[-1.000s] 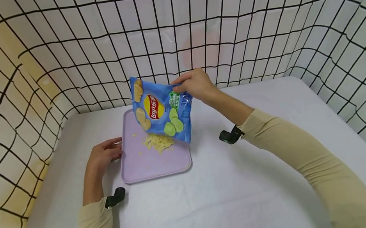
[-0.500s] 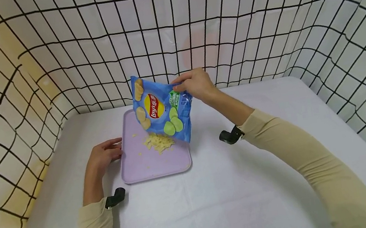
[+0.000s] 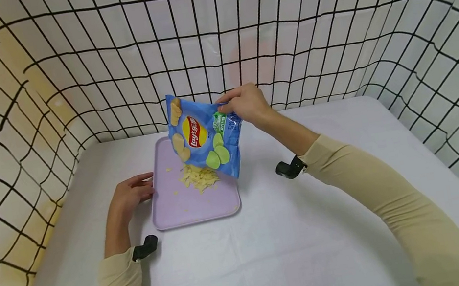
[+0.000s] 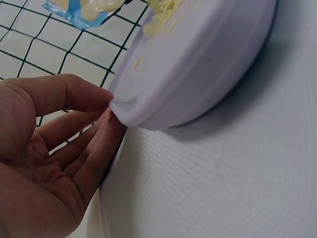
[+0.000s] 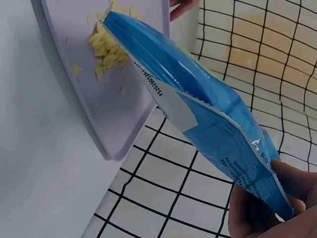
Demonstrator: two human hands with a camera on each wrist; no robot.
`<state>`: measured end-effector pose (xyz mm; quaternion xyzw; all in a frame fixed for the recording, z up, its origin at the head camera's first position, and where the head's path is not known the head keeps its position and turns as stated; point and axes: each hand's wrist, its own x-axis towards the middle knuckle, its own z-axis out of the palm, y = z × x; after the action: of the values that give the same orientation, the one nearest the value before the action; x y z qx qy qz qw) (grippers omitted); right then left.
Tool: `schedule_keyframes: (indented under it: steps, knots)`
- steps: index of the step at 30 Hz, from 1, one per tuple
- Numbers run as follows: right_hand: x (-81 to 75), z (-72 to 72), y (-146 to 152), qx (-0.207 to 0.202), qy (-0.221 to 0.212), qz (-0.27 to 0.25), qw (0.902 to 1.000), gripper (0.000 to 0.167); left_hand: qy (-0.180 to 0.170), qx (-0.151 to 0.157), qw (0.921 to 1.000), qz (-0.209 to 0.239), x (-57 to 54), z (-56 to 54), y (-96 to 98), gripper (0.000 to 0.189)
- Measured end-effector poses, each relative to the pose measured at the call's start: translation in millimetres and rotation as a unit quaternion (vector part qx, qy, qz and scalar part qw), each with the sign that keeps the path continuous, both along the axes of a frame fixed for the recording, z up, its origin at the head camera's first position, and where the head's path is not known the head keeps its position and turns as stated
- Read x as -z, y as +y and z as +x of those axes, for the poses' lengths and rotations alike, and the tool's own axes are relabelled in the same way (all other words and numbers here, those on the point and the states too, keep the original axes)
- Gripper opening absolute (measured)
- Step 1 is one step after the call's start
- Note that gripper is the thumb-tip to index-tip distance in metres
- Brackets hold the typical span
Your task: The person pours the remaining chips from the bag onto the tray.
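Observation:
A blue bag of Lay's potato chips (image 3: 206, 134) hangs tilted above a lilac tray (image 3: 177, 210), pinched at its upper right corner by my right hand (image 3: 246, 106). Its lower edge overlaps a small heap of broken chips (image 3: 199, 179) on the tray. Seen from the right wrist, the bag (image 5: 198, 104) slants from the fingers toward this heap. My left hand (image 3: 131, 197) is at the tray's left side. In the left wrist view its thumb (image 4: 74, 94) presses the rim of the tray (image 4: 213, 74) from above, with the other fingers against the outside.
A black wire grid (image 3: 208, 32) stands along the back and both sides of the white-covered table (image 3: 271, 245). A few loose crumbs (image 3: 168, 169) lie scattered on the tray around the heap. Black wrist cameras (image 3: 144, 247) sit at both sleeves.
The bag in my right hand has shifted slightly to the right and up. My left hand and the tray have stayed in place, and the heap looks much the same.

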<state>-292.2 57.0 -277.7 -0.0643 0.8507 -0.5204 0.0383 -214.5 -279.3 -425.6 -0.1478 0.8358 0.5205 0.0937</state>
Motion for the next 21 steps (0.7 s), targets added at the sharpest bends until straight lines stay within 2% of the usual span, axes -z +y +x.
schedule_keyframes:
  steps: [21]
  knots:
    - [-10.0, 0.5, 4.5, 0.01, -0.012, -0.023, 0.9996, 0.026, 0.004, 0.001, 1.0, -0.004, -0.7, -0.3, 1.6, 0.056]
